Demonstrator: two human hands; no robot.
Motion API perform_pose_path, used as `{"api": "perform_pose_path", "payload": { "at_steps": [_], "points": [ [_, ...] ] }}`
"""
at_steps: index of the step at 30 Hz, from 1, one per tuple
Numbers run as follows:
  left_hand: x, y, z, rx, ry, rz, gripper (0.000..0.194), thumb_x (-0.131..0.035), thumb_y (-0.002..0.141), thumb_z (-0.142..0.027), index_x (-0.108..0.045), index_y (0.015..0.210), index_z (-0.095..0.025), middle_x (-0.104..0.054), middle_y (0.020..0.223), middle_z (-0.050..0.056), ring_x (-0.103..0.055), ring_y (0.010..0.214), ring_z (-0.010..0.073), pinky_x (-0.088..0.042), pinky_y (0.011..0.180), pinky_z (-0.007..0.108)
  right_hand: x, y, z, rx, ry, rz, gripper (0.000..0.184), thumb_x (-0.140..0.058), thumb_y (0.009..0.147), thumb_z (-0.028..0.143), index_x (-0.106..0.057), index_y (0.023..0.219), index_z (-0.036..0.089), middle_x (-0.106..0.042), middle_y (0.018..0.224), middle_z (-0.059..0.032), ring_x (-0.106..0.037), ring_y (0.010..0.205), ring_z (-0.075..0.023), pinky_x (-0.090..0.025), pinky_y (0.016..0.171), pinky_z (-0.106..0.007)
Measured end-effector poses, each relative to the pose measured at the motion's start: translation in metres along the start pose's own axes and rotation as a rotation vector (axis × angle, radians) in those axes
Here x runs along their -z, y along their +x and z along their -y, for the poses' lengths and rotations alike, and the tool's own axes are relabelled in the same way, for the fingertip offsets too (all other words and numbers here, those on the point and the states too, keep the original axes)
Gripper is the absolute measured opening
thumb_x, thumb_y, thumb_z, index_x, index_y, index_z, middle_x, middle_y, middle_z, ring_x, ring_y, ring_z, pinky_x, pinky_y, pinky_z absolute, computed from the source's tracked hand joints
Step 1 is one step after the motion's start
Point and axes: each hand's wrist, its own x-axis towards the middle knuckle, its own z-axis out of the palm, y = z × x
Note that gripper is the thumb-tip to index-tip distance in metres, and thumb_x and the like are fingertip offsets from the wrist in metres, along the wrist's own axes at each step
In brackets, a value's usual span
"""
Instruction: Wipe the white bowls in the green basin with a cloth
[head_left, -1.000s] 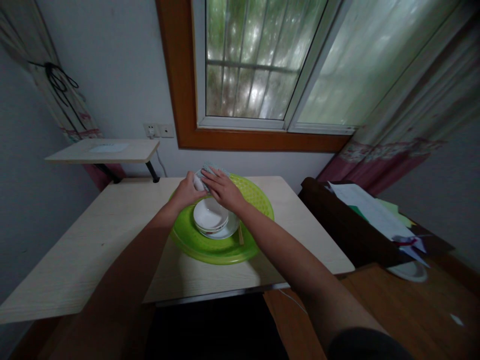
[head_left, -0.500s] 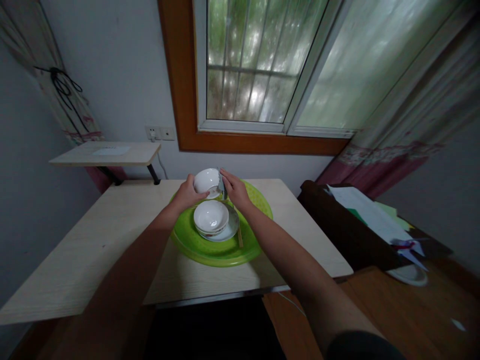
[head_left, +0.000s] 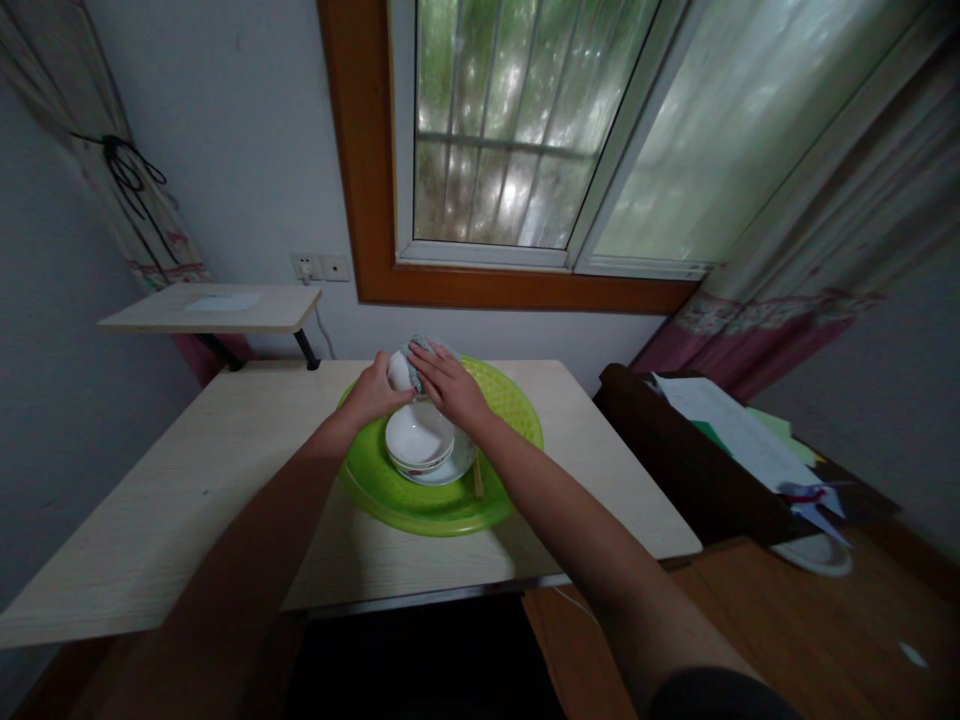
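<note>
My left hand grips a white bowl by its left side, above the far part of a round green tray. Pressed against the bowl by my right hand is a grey-blue cloth, which covers much of the bowl. Just below, more white bowls sit nested one in another on a white plate. Wooden chopsticks lie on the tray to the right of the plate, partly hidden by my right wrist.
The tray rests on a pale wooden table. A small raised shelf with a paper on it stands at the back left. Behind the table are a wall and a window. A dark brown piece of furniture holding papers is at the right.
My right hand has moved left with the cloth, from the bowl's right edge to across its opening. The bowl now shows less of its inside. The stacked bowls stay in place.
</note>
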Motion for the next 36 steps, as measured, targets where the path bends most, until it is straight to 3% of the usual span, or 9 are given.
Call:
{"api": "perform_pose_path", "payload": {
  "at_steps": [7, 12, 21, 28, 36],
  "points": [
    [0.004, 0.002, 0.001, 0.048, -0.020, -0.080, 0.055, -0.079, 0.068, -0.054, -0.042, 0.098, -0.024, -0.064, 0.094, 0.003, -0.064, 0.084, 0.0221, -0.045, 0.067, 0.030, 0.001, -0.006, -0.018, -0.270, 0.117, -0.164, 0.049, -0.043, 0.108, 0.045, -0.059, 0.150, 0.027, -0.057, 0.155, -0.0059, -0.054, 0.144, -0.0218, -0.038, 0.125, -0.045],
    [0.006, 0.005, 0.001, 0.107, -0.028, -0.115, 0.057, -0.078, 0.067, -0.053, -0.043, 0.100, -0.025, -0.064, 0.093, 0.003, -0.063, 0.084, 0.0230, -0.046, 0.070, 0.032, -0.002, -0.011, -0.029, -0.383, 0.202, -0.181, 0.055, -0.044, 0.106, 0.057, -0.064, 0.146, 0.026, -0.064, 0.146, -0.0077, -0.060, 0.137, -0.0252, -0.044, 0.120, -0.046],
    [0.004, 0.006, 0.003, 0.092, -0.016, -0.088, 0.057, -0.078, 0.068, -0.054, -0.044, 0.102, -0.025, -0.065, 0.095, 0.004, -0.065, 0.086, 0.0246, -0.048, 0.072, 0.033, -0.011, -0.014, -0.037, -0.429, 0.148, -0.236, 0.055, -0.041, 0.106, 0.057, -0.068, 0.141, 0.023, -0.067, 0.138, -0.0136, -0.061, 0.129, -0.0251, -0.045, 0.117, -0.045],
    [0.003, 0.004, 0.002, 0.069, -0.010, -0.063, 0.058, -0.079, 0.068, -0.055, -0.043, 0.102, -0.025, -0.067, 0.098, 0.005, -0.066, 0.086, 0.0242, -0.048, 0.070, 0.032, -0.011, -0.012, -0.027, -0.424, 0.186, -0.189, 0.056, -0.039, 0.107, 0.056, -0.060, 0.149, 0.025, -0.063, 0.149, -0.0085, -0.057, 0.139, -0.0239, -0.039, 0.123, -0.045],
    [0.002, 0.001, -0.001, 0.019, 0.027, -0.017, 0.057, -0.080, 0.069, -0.052, -0.045, 0.104, -0.023, -0.069, 0.099, 0.008, -0.067, 0.086, 0.0245, -0.048, 0.067, 0.032, 0.000, -0.006, -0.005, -0.194, 0.038, -0.042, 0.053, -0.036, 0.110, 0.042, -0.045, 0.160, 0.027, -0.040, 0.168, -0.0046, -0.032, 0.157, -0.0216, -0.026, 0.131, -0.047]
  ]
}}
